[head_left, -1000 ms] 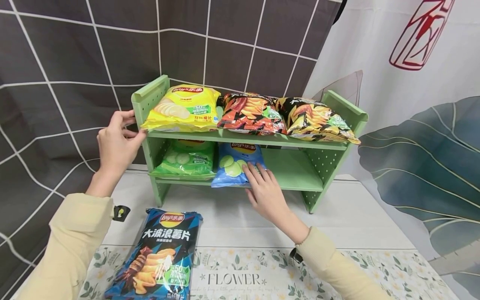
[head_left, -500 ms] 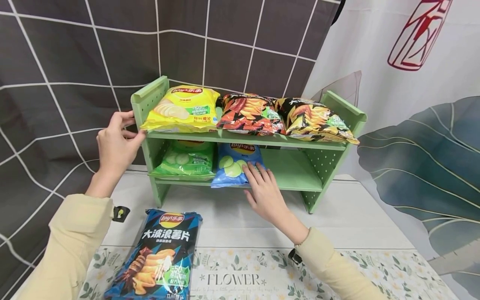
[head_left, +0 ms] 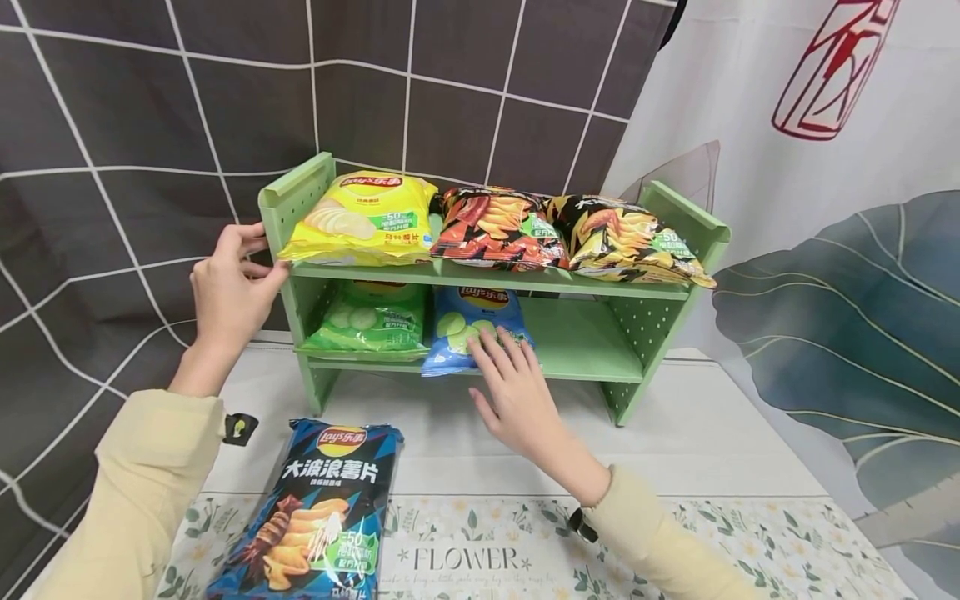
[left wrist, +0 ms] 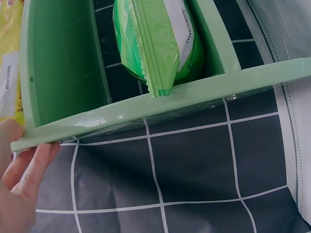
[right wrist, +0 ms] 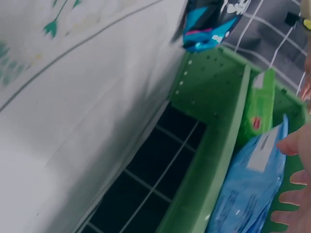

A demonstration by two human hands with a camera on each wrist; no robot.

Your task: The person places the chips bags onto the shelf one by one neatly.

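At the left side panel of the green two-tier shelf (head_left: 633, 333), my left hand (head_left: 228, 287) pinches the edge between thumb and fingers. The left wrist view shows the left hand's fingers (left wrist: 36, 167) on the panel's outer face. My right hand (head_left: 517, 396) lies with extended fingers over the lower right part of a blue chip bag (head_left: 453, 333) on the lower tier. Part of that bag's front is hidden by the hand. Left of it sits a green chip bag (head_left: 367, 321); its sealed end shows in the left wrist view.
Yellow (head_left: 363, 221), red-black (head_left: 498, 229) and yellow-black (head_left: 630, 237) chip bags lie on the upper tier. A dark blue chip bag (head_left: 311, 508) lies on the table (head_left: 450, 433) at front left. A dark grid curtain (head_left: 480, 83) hangs behind.
My right hand has shifted slightly left across the blue bag, and its fingers are a little more spread. The left hand keeps its hold on the shelf panel.
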